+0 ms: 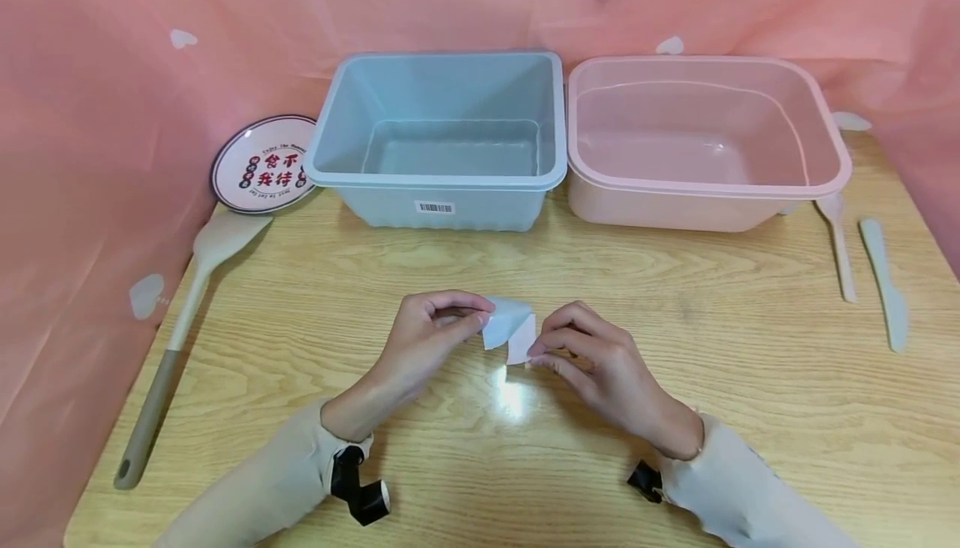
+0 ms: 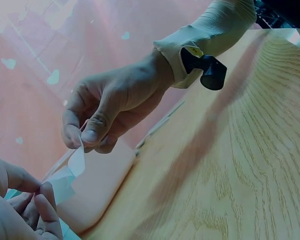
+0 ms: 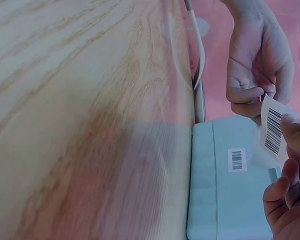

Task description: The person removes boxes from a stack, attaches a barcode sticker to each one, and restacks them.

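Note:
Over the middle of the table, both hands hold a barcode sticker (image 3: pixel 273 127) partly lifted from its pale blue backing paper (image 1: pixel 504 319). My left hand (image 1: pixel 423 339) pinches the backing's left side between thumb and fingertips. On the other side my right hand (image 1: pixel 596 364) pinches the lower right corner of the white sticker. The printed bars face the right wrist camera. In the left wrist view the sticker curls away from the backing, and the left hand's fingers (image 2: pixel 47 210) show at the lower left.
A blue bin (image 1: pixel 442 206) with its own barcode label and a pink bin (image 1: pixel 675 206) stand at the back. At left lie a round plate (image 1: pixel 262 198) and a long-handled spatula (image 1: pixel 191 306). A fork (image 1: pixel 840 256) and a pale green knife (image 1: pixel 887 289) lie at right.

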A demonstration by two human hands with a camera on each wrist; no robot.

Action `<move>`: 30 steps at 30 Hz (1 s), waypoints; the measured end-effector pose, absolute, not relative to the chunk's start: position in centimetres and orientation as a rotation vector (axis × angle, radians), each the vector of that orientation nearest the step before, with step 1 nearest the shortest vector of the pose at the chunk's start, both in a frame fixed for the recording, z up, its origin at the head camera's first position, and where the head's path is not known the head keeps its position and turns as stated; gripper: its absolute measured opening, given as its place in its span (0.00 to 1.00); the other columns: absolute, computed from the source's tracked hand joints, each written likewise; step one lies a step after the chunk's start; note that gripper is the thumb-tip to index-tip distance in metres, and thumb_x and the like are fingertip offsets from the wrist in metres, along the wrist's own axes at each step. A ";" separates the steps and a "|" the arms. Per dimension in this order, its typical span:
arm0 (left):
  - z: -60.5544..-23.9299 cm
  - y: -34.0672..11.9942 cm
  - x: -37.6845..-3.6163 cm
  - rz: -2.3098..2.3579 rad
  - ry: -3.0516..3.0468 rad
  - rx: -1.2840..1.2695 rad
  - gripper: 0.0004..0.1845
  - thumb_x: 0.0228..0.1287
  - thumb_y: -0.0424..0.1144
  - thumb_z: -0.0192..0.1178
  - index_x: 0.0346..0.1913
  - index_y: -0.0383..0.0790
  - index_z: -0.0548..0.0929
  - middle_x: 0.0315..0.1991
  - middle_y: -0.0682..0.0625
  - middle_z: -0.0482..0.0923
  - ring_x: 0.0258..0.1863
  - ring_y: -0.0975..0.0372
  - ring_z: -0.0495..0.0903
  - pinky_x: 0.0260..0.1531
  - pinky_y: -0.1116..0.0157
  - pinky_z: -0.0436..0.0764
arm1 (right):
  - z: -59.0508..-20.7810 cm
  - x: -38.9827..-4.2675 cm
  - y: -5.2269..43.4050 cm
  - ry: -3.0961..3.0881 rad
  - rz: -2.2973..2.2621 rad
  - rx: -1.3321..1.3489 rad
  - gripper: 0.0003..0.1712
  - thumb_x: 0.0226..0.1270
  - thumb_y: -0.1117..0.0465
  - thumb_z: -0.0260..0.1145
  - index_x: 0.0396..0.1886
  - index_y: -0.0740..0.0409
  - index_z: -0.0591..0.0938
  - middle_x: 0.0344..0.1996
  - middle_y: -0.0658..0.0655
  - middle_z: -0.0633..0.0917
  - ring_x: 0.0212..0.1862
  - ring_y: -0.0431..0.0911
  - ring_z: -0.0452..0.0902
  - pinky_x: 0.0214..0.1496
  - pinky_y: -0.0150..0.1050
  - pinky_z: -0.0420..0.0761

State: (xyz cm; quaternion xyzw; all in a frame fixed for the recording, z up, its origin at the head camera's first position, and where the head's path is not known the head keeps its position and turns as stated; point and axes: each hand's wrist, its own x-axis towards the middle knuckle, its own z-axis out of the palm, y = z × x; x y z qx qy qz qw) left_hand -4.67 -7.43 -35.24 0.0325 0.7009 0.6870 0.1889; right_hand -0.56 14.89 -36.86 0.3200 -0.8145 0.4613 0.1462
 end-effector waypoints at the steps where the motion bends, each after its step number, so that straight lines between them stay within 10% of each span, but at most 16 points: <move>1: -35.2 -7.4 -4.7 1.929 1.972 0.087 0.08 0.62 0.28 0.62 0.43 0.28 0.84 0.42 0.41 0.83 0.37 0.64 0.81 0.37 0.68 0.83 | -36.9 -0.6 14.9 -2.345 1.331 0.928 0.06 0.54 0.69 0.73 0.31 0.57 0.85 0.36 0.52 0.80 0.39 0.39 0.75 0.37 0.26 0.76; 30: -37.0 -8.1 -5.5 1.861 1.961 0.046 0.09 0.62 0.27 0.60 0.43 0.27 0.83 0.43 0.41 0.83 0.37 0.64 0.81 0.38 0.69 0.82 | -36.4 -0.8 15.7 -2.176 1.334 1.069 0.10 0.68 0.58 0.62 0.33 0.58 0.85 0.35 0.53 0.81 0.39 0.41 0.74 0.38 0.27 0.76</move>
